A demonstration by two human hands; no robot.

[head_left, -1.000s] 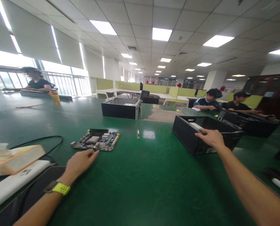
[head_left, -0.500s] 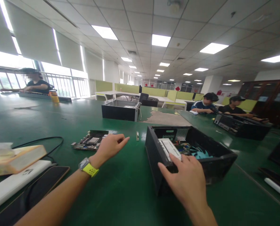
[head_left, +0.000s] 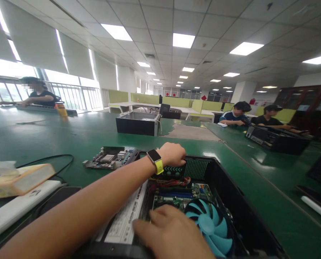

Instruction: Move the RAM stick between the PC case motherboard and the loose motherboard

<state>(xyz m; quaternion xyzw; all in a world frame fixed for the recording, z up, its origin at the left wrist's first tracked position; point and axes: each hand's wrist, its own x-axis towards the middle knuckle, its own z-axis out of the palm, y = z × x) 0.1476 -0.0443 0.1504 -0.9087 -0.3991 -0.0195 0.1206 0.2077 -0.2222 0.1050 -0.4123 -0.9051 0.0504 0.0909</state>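
A black computer case (head_left: 244, 201) lies open right in front of me. My left hand (head_left: 172, 154), with a smartwatch (head_left: 154, 157) on a yellow strap at its wrist, reaches across and is closed at the far rim; its fingertips are hidden. My right hand (head_left: 173, 230) is over the near part of the case, blurred, thumb and fingers apart. Beside it are a silver labelled box-shaped unit (head_left: 125, 219) and a fan (head_left: 207, 225) with light-blue blades. Behind them, coloured cables (head_left: 173, 181) and a circuit board (head_left: 173, 196) show inside the case.
A loose motherboard (head_left: 108, 158) lies beyond my left forearm. At left are a tissue box (head_left: 28, 180), a white power strip (head_left: 22, 208) and a black cable. Another case (head_left: 136, 126) stands farther back. Several people sit around the green table (head_left: 90, 135).
The case is nearer and turned, now filling the space before me. My left hand has moved right, from beside the motherboard to the case's far rim. My right hand has shifted left and down.
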